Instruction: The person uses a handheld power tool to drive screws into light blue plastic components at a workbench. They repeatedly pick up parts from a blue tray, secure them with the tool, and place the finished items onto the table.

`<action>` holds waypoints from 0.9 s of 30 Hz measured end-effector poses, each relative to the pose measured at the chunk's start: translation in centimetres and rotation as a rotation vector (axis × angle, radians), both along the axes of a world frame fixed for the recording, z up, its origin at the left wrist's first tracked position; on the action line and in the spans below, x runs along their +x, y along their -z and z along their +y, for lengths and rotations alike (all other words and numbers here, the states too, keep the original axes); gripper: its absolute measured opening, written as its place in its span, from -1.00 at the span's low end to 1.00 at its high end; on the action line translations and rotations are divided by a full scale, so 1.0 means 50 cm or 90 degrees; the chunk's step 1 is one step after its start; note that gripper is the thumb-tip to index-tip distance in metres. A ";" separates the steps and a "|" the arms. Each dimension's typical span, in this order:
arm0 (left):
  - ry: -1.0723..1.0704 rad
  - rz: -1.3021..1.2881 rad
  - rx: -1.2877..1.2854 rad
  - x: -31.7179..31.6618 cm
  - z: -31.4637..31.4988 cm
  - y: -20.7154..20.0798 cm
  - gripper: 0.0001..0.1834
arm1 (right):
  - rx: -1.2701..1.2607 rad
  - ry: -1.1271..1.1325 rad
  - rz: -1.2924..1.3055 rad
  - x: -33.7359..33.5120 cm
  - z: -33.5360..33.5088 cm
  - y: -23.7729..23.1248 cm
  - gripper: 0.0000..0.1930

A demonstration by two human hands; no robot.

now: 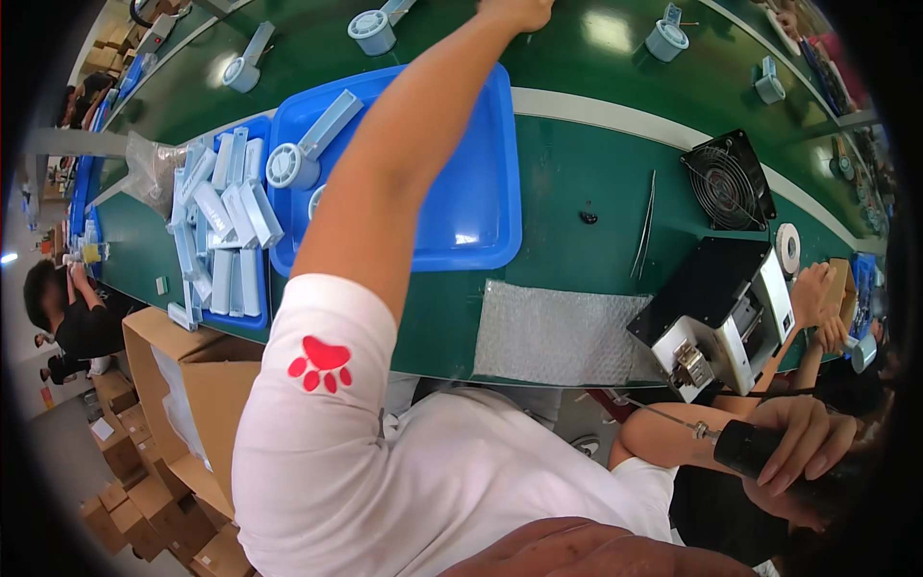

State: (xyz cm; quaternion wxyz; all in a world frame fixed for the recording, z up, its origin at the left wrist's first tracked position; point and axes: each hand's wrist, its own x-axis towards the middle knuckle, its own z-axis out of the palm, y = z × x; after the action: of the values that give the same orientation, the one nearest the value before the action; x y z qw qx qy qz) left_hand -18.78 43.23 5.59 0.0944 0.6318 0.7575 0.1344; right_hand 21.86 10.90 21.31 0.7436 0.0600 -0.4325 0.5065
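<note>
My left arm stretches forward across a blue tray [471, 252], and my left hand [517, 12] is over the green belt at the upper edge. The frame cuts that hand off, so its fingers are mostly hidden. Inside the tray lies a light-blue part with a round slotted head and a long handle [292, 167]; another round part is partly covered by my forearm. At the lower right, my right hand [810, 440] is closed around a black electric screwdriver [745, 448], whose long thin bit points left toward the table edge.
Light-blue handle shells [226, 212] fill a second tray at left. A bubble-wrap sheet [558, 332], a screw feeder [711, 308], a black fan [728, 181], tweezers [645, 226] and a tape roll [787, 248] lie rightward. A co-worker's hands [817, 298] work at far right. A carton [221, 404] stands lower left.
</note>
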 end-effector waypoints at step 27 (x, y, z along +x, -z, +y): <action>0.190 -0.617 0.304 0.339 -0.810 0.092 -0.76 | -0.092 0.531 -0.364 0.015 -0.032 0.035 -0.22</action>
State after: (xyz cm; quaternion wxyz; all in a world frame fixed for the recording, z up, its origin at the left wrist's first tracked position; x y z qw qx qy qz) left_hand -1.86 2.73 1.00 0.3040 0.6023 0.4783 0.5621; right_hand 22.61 9.29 19.57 0.7367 -0.3102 -0.5697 0.1913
